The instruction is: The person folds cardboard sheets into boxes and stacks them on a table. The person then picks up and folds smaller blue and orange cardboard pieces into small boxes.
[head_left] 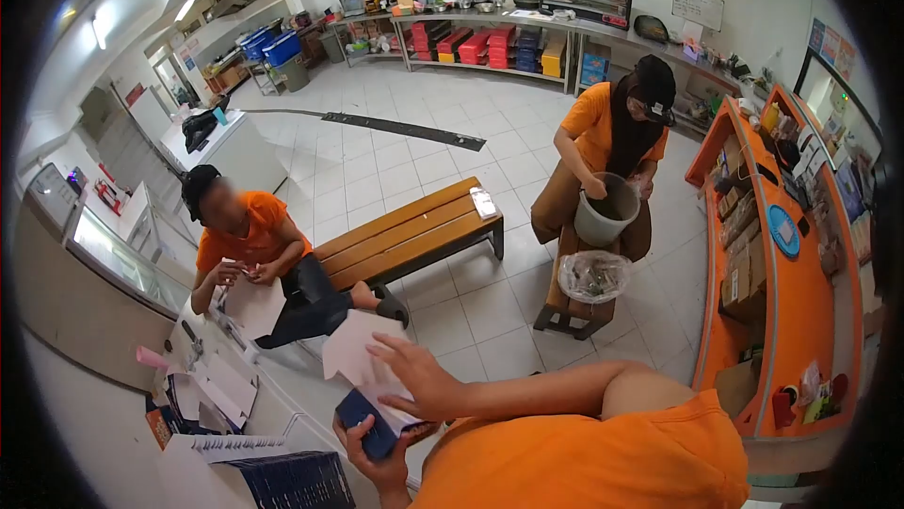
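Observation:
A partly folded carton point(363, 344), white inside and dark blue outside, is in front of me at the lower middle. My left hand point(379, 457) is wrapped round its dark blue lower end. Over the white side lies my right hand point(419, 379), its fingers spread and touching the card near the raised flap. What is under the right palm is hidden. Below the carton, a row of dark blue flat cartons point(297, 483) stands packed together. Beside them on the left are white opened cartons point(226, 387).
A seated person point(250, 236) at left handles white card point(254, 309) by a wooden bench point(414, 226). Another person point(617, 132) reaches into a grey bucket point(607, 217), with a clear plastic bag point(595, 277) before it. An orange shelf unit point(810, 321) stands at right.

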A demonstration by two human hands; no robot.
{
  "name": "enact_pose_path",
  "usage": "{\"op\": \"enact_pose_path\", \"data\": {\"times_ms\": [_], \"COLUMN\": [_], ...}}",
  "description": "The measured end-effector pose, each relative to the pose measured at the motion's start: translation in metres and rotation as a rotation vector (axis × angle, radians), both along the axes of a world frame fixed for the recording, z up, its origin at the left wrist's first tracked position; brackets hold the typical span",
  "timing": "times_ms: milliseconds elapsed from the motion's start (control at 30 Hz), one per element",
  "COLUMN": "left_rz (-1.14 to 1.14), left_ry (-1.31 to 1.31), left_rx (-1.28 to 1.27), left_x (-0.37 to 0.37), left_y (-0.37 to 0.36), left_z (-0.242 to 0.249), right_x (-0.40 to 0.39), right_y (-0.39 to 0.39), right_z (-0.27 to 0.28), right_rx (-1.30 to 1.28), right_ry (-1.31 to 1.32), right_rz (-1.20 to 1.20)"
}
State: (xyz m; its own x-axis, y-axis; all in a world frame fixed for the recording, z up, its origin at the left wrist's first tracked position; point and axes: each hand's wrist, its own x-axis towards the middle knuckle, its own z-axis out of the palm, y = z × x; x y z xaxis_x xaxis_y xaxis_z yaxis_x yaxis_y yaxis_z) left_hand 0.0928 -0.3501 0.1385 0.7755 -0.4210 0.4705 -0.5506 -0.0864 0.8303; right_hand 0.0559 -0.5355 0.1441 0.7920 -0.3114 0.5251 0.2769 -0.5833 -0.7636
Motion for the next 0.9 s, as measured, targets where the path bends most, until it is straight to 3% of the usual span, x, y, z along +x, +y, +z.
{"op": "enact_pose_path", "data": {"times_ms": [33,67,100,167,233,300,400,500,633,667,900], "left_rz": [-0.002,-0.104,-0.205,-0.203,-0.158,-0.161,-0.162,-0.123,-0.107,-0.083,-0.097], "left_ry": [-0.001,0.043,0.09,0.069,0.071,0.068,0.151,0.136,0.208,0.298,0.268], "left_rx": [-0.005,-0.045,-0.083,-0.032,-0.079,-0.103,-0.169,-0.127,-0.098,-0.089,-0.096], "left_x": [0.0,-0.002,-0.003,-0.004,-0.005,-0.003,-0.003,-0.006,-0.005,-0.006,-0.005], "left_y": [-0.003,-0.005,-0.005,-0.001,0.002,0.009,0.013,0.017,0.024,0.024,0.013], "left_z": [0.005,0.01,0.012,0.009,0.002,-0.005,-0.012,-0.015,-0.015,-0.014,0.0], "right_x": [0.001,0.002,0.005,0.01,0.012,0.011,0.006,0.005,0.006,0.008,0.006], "right_y": [-0.002,-0.002,-0.006,-0.012,-0.013,-0.015,-0.011,-0.009,-0.007,-0.008,-0.017], "right_z": [0.002,-0.014,-0.023,-0.033,-0.042,-0.051,-0.054,-0.061,-0.084,-0.091,-0.074], "right_rx": [-0.146,0.025,0.027,0.297,0.242,0.097,0.013,0.149,0.088,0.07,0.029], "right_ry": [-0.081,0.027,0.029,0.357,0.206,0.48,0.577,0.443,0.364,0.423,0.638], "right_rz": [-0.053,0.198,0.195,0.542,0.479,0.371,0.375,0.428,0.373,0.402,0.485]}}
